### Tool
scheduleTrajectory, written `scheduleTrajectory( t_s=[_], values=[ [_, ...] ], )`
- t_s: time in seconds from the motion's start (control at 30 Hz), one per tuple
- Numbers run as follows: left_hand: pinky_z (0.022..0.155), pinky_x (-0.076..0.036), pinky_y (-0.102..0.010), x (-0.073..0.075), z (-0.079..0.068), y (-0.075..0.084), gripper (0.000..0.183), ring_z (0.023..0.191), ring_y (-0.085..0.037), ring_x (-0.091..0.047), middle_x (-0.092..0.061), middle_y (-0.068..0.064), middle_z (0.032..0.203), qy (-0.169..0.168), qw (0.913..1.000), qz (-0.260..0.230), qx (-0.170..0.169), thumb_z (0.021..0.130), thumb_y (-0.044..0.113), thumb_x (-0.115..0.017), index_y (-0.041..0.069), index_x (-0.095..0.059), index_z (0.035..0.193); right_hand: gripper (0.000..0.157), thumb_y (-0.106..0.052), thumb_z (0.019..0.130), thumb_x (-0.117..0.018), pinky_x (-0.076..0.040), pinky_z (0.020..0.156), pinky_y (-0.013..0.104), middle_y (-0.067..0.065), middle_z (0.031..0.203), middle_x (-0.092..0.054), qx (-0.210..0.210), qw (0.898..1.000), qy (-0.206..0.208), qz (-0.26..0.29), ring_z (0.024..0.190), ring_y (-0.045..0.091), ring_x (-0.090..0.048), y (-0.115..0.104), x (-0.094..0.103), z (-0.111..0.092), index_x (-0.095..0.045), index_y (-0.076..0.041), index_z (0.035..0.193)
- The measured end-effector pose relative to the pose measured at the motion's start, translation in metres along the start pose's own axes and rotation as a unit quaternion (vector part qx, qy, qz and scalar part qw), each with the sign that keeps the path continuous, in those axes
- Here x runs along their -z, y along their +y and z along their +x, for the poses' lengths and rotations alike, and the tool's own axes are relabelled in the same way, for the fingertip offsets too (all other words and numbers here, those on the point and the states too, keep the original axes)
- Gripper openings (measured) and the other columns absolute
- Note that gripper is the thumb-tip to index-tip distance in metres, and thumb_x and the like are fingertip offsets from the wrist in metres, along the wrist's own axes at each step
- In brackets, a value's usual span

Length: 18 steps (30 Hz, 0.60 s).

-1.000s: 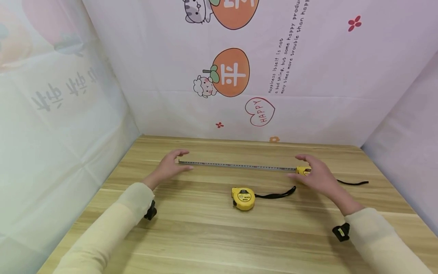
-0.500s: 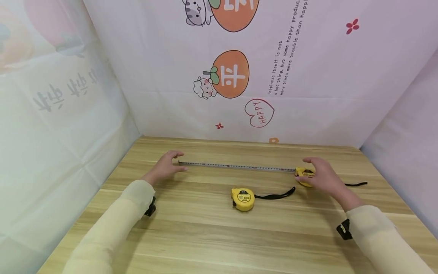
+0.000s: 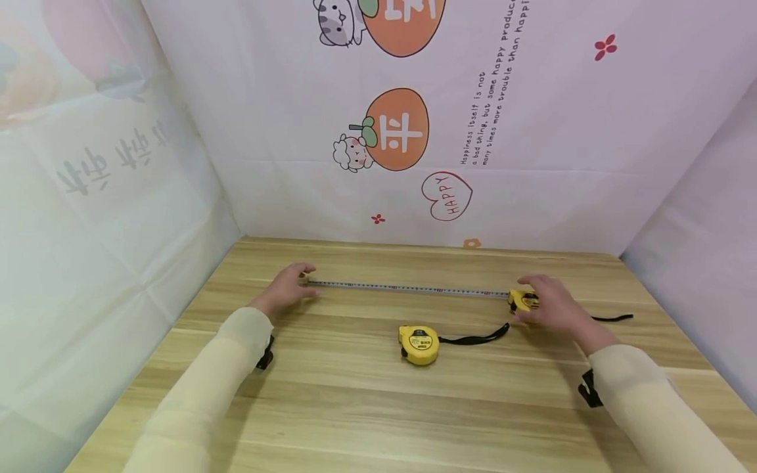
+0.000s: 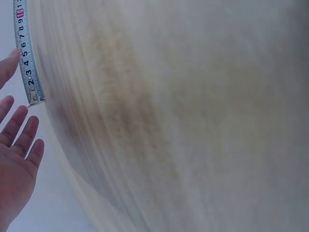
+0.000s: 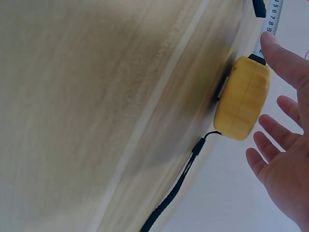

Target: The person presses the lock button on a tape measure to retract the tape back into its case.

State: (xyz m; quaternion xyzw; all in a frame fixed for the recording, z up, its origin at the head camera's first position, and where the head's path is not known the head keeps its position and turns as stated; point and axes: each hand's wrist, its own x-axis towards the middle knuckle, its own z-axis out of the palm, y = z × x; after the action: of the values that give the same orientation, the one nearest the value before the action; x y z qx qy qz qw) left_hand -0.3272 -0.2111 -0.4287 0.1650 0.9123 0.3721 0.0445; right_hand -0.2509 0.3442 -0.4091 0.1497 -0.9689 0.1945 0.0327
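Observation:
A yellow tape measure (image 3: 518, 299) lies toward the back right of the wooden table, its blade (image 3: 408, 288) drawn out to the left. My right hand (image 3: 556, 307) is at the case with thumb and fingers spread apart. In the right wrist view the yellow case (image 5: 241, 99) shows beside these fingers, with a gap between. At the blade's hooked end, my left hand (image 3: 288, 287) is open too, thumb and fingers on either side of the tip. The left wrist view shows the low numbers of the blade (image 4: 24, 53) beside the spread fingers.
A second yellow tape measure (image 3: 419, 344), blade not showing, lies nearer on the table (image 3: 355, 407), its black strap (image 3: 476, 337) stretching right. The first one's strap (image 3: 612, 318) trails right. Printed white sheets (image 3: 284, 164) stand behind and at both sides.
My left hand has drawn slightly left around the blade's end. My right hand shifted right, off part of the case, then came slightly back. Both tape measures have stayed put.

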Motion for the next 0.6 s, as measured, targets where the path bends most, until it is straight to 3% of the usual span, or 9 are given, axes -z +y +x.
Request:
scheduleTrajectory(
  t_s=[0.33,0.6],
  values=[
    [0.101,-0.038,-0.050,-0.0040,0.0062,0.0024,0.058,0.124,-0.040,-0.043,-0.046,-0.023,0.138,0.001,0.9998,-0.013,0.016,0.089,0.010,-0.072,-0.006,-0.046,0.137,0.084,-0.029,0.074,-0.086,-0.030,0.097,0.066,0.034,0.133,-0.042,-0.003,1.000,-0.017,-0.005,0.120,0.054,-0.034,0.0060,-0.0063,0.0047,-0.044,0.009,0.136],
    [0.099,-0.040,-0.049,-0.0026,0.0096,0.0004,0.043,0.117,-0.038,-0.049,-0.053,-0.023,0.128,0.010,0.9995,0.031,0.007,0.090,0.008,-0.069,-0.007,-0.054,0.127,0.083,-0.029,0.076,-0.085,-0.030,0.096,0.067,0.035,0.133,-0.042,-0.011,0.999,-0.029,-0.007,0.120,0.055,-0.035,0.0091,-0.0081,0.0051,-0.043,0.009,0.136]
  ],
)
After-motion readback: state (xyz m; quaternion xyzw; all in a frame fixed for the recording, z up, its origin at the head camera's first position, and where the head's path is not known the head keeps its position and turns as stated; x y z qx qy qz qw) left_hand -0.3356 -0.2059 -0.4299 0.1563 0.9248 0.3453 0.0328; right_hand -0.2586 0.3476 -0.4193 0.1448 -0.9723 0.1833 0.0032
